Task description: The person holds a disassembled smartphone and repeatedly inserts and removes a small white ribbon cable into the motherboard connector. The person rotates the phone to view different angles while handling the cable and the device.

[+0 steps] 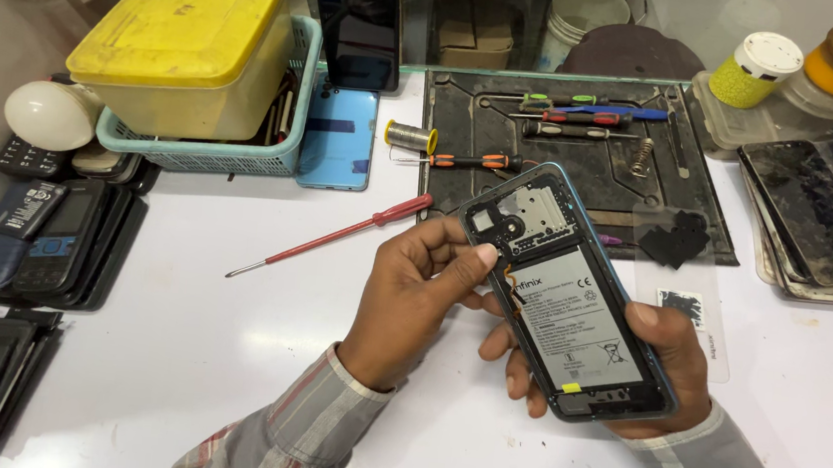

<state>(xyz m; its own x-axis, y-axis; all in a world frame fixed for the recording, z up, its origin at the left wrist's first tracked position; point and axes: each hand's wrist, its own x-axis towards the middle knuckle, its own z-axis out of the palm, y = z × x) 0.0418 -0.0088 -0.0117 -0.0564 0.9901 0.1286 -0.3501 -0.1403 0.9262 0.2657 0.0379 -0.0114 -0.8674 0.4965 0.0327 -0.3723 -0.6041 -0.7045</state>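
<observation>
We have the opened phone [567, 292] up off the tabletop [176, 344], cradled from below in our right hand [666, 361], whose grip is clenched around the lower end of the frame. The back cover is already off: the battery, the dark shield at the top and the camera cut-out lie bare, and the battery still sits in its bay. Our left hand [411, 299] comes in from the side of that grip, its fingers pinched at the upper left edge of the phone, thumb tip beside the battery's top corner; it seems to press or pick at something small there, though the view is too poor to say whether anything is held between the fingers. So the opening is done, and the inside is not yet stripped. Beyond the left hand, well apart from the grip, a red screwdriver [336, 237] lies untouched on the tabletop. Farther out sits the dark work mat [565, 142] with more drivers.
</observation>
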